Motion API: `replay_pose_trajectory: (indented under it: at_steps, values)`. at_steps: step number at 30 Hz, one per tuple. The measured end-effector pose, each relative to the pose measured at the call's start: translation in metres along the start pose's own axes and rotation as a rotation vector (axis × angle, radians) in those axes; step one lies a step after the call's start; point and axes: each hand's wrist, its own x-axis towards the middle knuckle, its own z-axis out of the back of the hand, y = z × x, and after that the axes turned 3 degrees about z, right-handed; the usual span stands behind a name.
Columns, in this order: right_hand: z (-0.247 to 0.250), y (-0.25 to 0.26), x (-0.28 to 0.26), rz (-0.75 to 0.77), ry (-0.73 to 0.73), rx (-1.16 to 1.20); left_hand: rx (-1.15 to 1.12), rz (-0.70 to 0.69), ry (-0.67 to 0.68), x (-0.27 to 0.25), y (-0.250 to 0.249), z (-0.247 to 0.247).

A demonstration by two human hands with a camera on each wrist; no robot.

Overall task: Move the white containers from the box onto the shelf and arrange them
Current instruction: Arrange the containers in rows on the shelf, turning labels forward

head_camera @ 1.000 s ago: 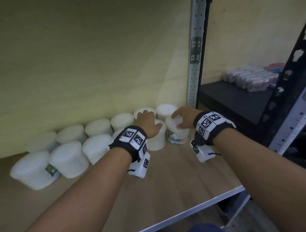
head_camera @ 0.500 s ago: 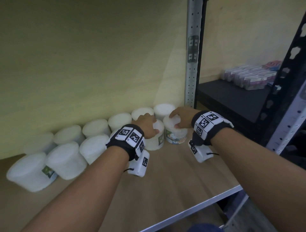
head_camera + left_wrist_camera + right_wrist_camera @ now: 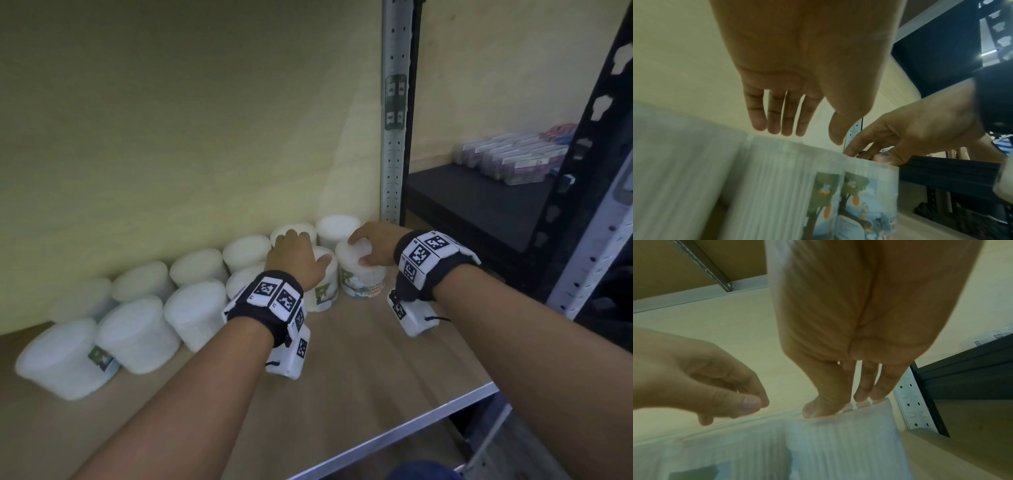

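While upright, twelve white containers point(image 3: 137, 334); left hand point(image 3: 296, 257), right hand point(image 3: 375, 241) over two

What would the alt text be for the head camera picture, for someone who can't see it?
Two bare hands reach over white containers standing in two rows on a wooden shelf: the right hand grips the lid of the rightmost front container, and the left hand hovers open over its neighbour.

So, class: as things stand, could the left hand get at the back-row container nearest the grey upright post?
Probably yes. The left hand hovers open over the front row, and that back-row container has its lid exposed. The right hand, gripping the front container beside it, crowds the path slightly.
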Motion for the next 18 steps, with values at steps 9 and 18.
replay_pose_trajectory:
  at_steps: [9,18]
  values:
    - [0.000,-0.001,0.001,-0.002,0.007,0.006,0.080,-0.002,0.134,0.003,0.001,-0.004]
    - [0.000,0.001,0.000,0.004,-0.007,0.003,-0.005,-0.102,0.359,0.008,0.004,0.011]
